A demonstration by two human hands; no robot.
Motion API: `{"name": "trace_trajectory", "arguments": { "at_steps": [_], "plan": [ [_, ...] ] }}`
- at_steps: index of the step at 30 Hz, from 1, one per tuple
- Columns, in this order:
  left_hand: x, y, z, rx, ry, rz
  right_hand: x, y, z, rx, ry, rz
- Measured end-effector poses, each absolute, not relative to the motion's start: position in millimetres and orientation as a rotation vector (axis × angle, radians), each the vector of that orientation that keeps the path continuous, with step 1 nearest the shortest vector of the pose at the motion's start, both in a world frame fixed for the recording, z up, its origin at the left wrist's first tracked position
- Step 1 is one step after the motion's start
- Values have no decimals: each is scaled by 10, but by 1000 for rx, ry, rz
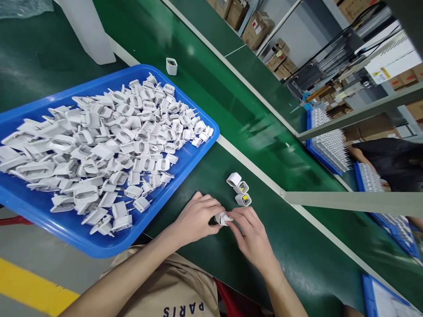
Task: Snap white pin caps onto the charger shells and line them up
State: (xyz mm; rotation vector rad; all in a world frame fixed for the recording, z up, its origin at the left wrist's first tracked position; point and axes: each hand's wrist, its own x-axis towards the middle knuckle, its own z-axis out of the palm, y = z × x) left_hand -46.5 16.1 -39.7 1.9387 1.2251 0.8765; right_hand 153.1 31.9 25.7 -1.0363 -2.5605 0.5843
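Observation:
My left hand (200, 216) pinches a small white plug housing (220, 219) just above the green table, near its front edge. From the other side, the fingertips of my right hand (249, 233) close on the same housing; whether they also hold a small part is hidden. Just beyond my hands sit a white housing (233, 179) and two more with yellow showing inside, one (242, 188) behind the other (243, 200). To the left, a blue tray (198, 167) bears a heap of white plug housings (109, 141), several with metal pins showing.
A single white housing (171, 66) stands beyond the tray on the green conveyor belt (264, 127). A pale metal post (346, 198) crosses at the right. Blue trays of pin-up plugs (328, 138) stand near another person's arm (360, 156).

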Motion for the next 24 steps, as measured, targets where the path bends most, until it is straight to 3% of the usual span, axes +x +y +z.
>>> {"name": "trace_trajectory", "arguments": {
  "at_steps": [24],
  "plan": [
    [-477, 160, -367, 1950, 1216, 807, 1478, 153, 27, -1128, -2687, 164]
  ]
}}
